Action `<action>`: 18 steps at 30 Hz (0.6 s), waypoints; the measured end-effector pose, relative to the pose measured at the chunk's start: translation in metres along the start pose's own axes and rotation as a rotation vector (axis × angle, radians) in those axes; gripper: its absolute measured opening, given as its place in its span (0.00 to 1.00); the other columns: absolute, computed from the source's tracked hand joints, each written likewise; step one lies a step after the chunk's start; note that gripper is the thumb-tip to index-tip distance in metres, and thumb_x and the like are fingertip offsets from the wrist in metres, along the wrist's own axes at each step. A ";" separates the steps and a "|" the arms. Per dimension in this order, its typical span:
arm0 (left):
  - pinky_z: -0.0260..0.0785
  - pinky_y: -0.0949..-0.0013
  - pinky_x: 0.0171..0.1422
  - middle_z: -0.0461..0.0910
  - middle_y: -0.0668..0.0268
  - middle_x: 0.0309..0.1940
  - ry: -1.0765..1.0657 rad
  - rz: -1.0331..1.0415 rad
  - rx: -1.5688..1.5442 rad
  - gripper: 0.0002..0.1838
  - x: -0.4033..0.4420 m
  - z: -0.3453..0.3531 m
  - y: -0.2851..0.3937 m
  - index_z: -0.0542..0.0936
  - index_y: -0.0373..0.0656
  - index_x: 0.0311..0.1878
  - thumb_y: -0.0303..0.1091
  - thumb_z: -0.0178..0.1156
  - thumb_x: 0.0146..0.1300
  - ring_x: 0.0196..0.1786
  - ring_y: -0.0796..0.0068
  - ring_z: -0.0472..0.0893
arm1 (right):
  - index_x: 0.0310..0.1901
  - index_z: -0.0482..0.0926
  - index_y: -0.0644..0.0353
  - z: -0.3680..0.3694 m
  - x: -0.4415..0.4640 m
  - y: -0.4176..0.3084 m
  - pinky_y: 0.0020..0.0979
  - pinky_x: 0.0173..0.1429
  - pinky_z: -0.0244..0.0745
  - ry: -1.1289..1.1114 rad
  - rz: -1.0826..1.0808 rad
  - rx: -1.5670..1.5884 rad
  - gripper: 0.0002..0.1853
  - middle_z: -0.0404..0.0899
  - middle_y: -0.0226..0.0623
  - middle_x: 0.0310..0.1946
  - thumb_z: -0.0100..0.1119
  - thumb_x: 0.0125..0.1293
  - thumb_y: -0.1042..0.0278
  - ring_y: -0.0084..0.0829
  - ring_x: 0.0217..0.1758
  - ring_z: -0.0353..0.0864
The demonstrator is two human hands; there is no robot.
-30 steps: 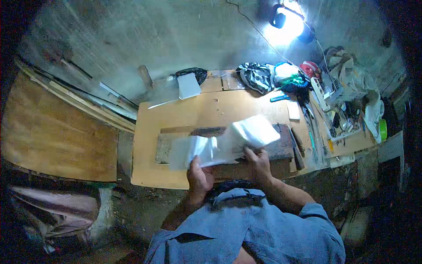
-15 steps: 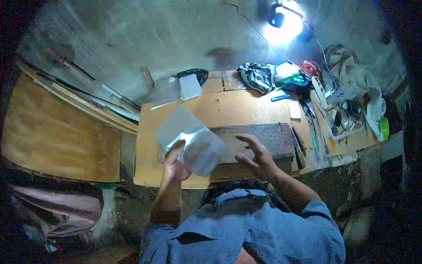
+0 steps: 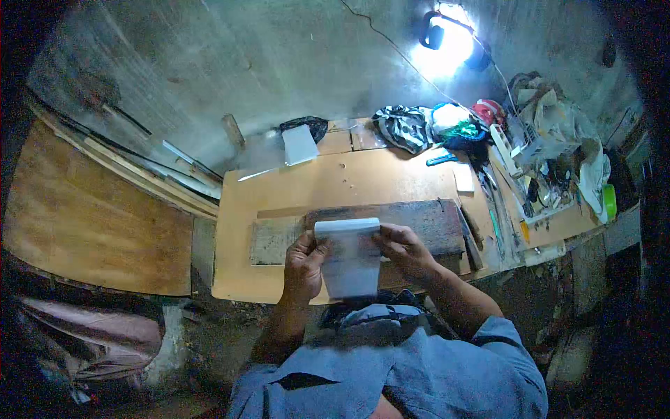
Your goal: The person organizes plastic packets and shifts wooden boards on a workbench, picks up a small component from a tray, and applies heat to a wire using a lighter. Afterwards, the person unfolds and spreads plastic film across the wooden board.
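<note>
A thin, translucent plastic sheet [image 3: 351, 269] is stretched between my two hands, close to my body. Its far edge is folded or curled over into a pale band. My left hand [image 3: 304, 269] pinches the left side near that fold. On the opposite side, my right hand [image 3: 405, 248] grips the right edge with bent fingers. Below the sheet lies a dark, worn wooden board [image 3: 426, 227] on the table [image 3: 391, 171]. A lighter, stained panel [image 3: 273, 242] sits at the board's left end, just beyond my left hand.
White sheets [image 3: 300, 145] lie at the table's back left. A striped plastic bag [image 3: 403, 129] and a blue-handled tool [image 3: 441, 159] are at the back right. Tools and a cluttered basket [image 3: 551, 206] fill the right side. A bright lamp [image 3: 450, 45] hangs on the wall.
My right hand was open and apart from the sheet; now it grips the right edge. The sheet has moved right, turned square to me, and its far edge is folded over.
</note>
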State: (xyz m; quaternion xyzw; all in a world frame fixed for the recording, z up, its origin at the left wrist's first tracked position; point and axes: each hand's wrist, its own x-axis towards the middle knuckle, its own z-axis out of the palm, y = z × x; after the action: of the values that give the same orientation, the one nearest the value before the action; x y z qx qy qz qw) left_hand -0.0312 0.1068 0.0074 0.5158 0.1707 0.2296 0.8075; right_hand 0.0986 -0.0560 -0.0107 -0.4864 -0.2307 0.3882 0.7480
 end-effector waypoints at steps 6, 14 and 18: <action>0.72 0.72 0.42 0.81 0.66 0.31 0.101 -0.017 0.024 0.06 -0.003 0.000 -0.003 0.78 0.38 0.38 0.30 0.62 0.61 0.33 0.79 0.78 | 0.40 0.76 0.68 0.005 -0.001 -0.016 0.25 0.39 0.68 -0.025 0.093 -0.273 0.10 0.75 0.26 0.30 0.53 0.67 0.68 0.18 0.34 0.68; 0.69 0.74 0.39 0.79 0.68 0.27 0.116 -0.018 0.210 0.09 -0.010 -0.006 -0.004 0.78 0.38 0.33 0.34 0.57 0.65 0.31 0.82 0.75 | 0.36 0.78 0.63 0.028 -0.006 -0.024 0.23 0.37 0.68 0.049 0.156 -0.077 0.05 0.77 0.27 0.30 0.57 0.64 0.70 0.17 0.33 0.71; 0.66 0.74 0.36 0.76 0.72 0.26 0.088 -0.014 0.394 0.14 -0.013 -0.001 0.005 0.77 0.39 0.32 0.39 0.52 0.68 0.30 0.83 0.71 | 0.39 0.79 0.64 0.036 -0.007 -0.030 0.24 0.40 0.70 0.062 0.135 -0.035 0.09 0.79 0.27 0.32 0.60 0.63 0.66 0.18 0.35 0.73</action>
State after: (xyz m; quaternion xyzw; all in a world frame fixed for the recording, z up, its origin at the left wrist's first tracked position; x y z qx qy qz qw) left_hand -0.0438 0.1022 0.0119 0.6520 0.2509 0.2085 0.6844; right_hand 0.0792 -0.0484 0.0316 -0.5258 -0.1807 0.4184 0.7182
